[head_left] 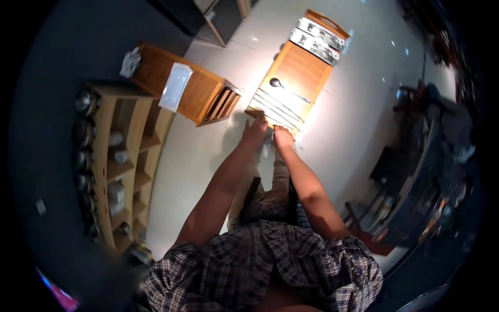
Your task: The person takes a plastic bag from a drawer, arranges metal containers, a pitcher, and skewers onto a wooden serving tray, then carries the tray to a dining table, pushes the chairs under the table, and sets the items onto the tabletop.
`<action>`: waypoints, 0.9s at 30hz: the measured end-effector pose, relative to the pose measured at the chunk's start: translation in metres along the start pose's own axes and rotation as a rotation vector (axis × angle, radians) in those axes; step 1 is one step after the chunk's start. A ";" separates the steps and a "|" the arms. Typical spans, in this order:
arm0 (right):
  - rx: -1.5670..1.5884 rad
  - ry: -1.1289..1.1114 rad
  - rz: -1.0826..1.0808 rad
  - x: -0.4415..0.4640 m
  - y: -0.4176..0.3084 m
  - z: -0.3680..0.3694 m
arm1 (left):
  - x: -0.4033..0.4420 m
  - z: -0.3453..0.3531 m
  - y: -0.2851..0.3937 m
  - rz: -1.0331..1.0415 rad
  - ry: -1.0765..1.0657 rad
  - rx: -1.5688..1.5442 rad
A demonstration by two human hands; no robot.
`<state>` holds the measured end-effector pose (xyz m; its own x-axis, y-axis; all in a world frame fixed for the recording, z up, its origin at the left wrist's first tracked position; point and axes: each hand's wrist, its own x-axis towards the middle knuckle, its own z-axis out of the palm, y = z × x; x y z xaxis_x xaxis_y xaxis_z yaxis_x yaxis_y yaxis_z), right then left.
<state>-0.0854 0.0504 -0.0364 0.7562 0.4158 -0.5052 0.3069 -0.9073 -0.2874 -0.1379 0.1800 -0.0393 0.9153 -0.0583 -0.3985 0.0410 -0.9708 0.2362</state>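
A wooden trolley point(305, 64) with a brightly lit top stands in front of me. My left hand point(254, 130) is at the left part of its near edge, fingers curled over the wood. Close beside it, my right hand point(283, 136) is closed on the same edge. Just beyond my hands, several long thin dark rods point(280, 107) lie across the top, side by side; glare hides their kind. A dark ladle point(276, 82) rests past them, its handle pointing right. Shiny metal pans point(314, 46) sit at the far end, before a raised end board with a handle slot.
To the left is another wooden cabinet point(200, 96) with a white packet point(176, 86) and a crumpled whitish cloth point(130, 62) on it. A shelf unit point(132, 140) holds pots and cups. Dark furniture point(395, 166) stands at the right.
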 end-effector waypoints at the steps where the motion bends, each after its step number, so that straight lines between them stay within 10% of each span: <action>1: 0.026 0.015 0.054 -0.005 0.000 0.007 | 0.001 0.004 -0.004 0.038 0.063 0.028; 5: 0.032 0.189 0.170 -0.003 -0.010 0.027 | 0.016 -0.015 -0.011 0.085 -0.079 0.240; 13: -0.099 0.395 0.062 -0.008 -0.009 0.039 | 0.019 0.011 -0.027 0.302 0.657 0.161; 27: -0.115 0.142 0.041 -0.119 -0.068 0.111 | -0.118 0.050 -0.038 0.238 0.321 0.122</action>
<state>-0.2604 0.0698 -0.0475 0.8409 0.3725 -0.3925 0.3319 -0.9279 -0.1697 -0.2681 0.2125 -0.0458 0.9727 -0.2277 -0.0444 -0.2169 -0.9605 0.1742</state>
